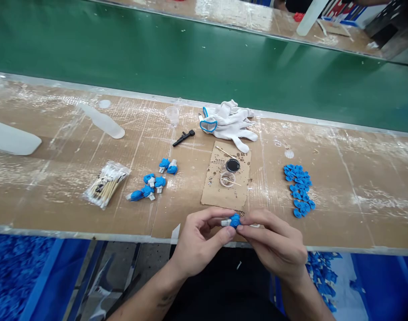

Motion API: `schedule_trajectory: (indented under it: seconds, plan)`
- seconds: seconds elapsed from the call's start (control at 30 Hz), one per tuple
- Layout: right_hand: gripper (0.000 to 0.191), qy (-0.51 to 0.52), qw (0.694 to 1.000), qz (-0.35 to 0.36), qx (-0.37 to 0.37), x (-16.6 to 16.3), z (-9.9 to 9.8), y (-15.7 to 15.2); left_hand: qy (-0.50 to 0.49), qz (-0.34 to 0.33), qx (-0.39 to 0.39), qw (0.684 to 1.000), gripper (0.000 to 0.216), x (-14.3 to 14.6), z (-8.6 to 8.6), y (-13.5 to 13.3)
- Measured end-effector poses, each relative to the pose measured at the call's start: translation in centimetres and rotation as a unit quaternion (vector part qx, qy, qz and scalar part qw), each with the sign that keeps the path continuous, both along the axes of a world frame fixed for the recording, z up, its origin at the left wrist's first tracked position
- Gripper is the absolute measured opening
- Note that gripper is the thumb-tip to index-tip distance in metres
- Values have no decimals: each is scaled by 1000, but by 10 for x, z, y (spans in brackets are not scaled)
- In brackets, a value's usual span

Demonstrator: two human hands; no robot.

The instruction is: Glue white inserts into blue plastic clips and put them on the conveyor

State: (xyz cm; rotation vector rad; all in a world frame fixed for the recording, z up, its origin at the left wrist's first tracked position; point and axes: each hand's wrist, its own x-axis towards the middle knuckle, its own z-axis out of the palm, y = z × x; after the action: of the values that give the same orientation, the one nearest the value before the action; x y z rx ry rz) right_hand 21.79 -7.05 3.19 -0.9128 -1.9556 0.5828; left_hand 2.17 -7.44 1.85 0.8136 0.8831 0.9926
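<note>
Between both hands, just above the near table edge, is a small blue plastic part with a grey-white stem (235, 220). The thumb and fingers of my left hand (204, 240) pinch its stem side. From the right, my right hand (277, 240) grips the blue end with thumb and fingertips. Just beyond the hands lies a stained cardboard piece (208, 194) bearing a cup of black liquid (232, 165), a clear cup (227, 179) and cotton swabs. Several similar blue-and-white parts (159, 182) lie to the left, and a cluster of small blue pieces (300, 187) sits to the right.
White gloves (228, 122) and a black plastic piece (183, 138) lie farther back. A bag of cotton swabs (106, 183) is at left, near translucent bottles (103, 121). A green conveyor belt (157, 58) runs behind. Blue bins (53, 272) stand below the near edge.
</note>
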Motion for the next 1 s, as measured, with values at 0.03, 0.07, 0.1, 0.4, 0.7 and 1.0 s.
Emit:
schedule_trajectory:
  seconds: [0.03, 0.07, 0.1, 0.4, 0.7, 1.0]
  plan:
    - [39, 6, 1000, 8, -2, 0, 1, 2, 11, 2, 7, 1000, 21, 0, -1, 0]
    - [37, 14, 1000, 18, -10, -1, 1, 4, 24, 7, 21, 999, 19, 1, -1, 0]
    - [35, 24, 999, 30, -23, -1, 2, 5, 40, 14, 41, 998, 17, 1, -2, 0]
    - [54, 236, 927, -2, -290, -13, -4, -13, 101, 80, 363, 923, 27, 0, -1, -9]
    - [39, 272, 919, -15, -284, -26, -6, -27, 23, 70, 322, 944, 27, 6, -4, -19]
    - [33, 163, 963, 4, -213, -22, -6, -16, -209, 45, -89, 973, 34, 28, -8, -24]
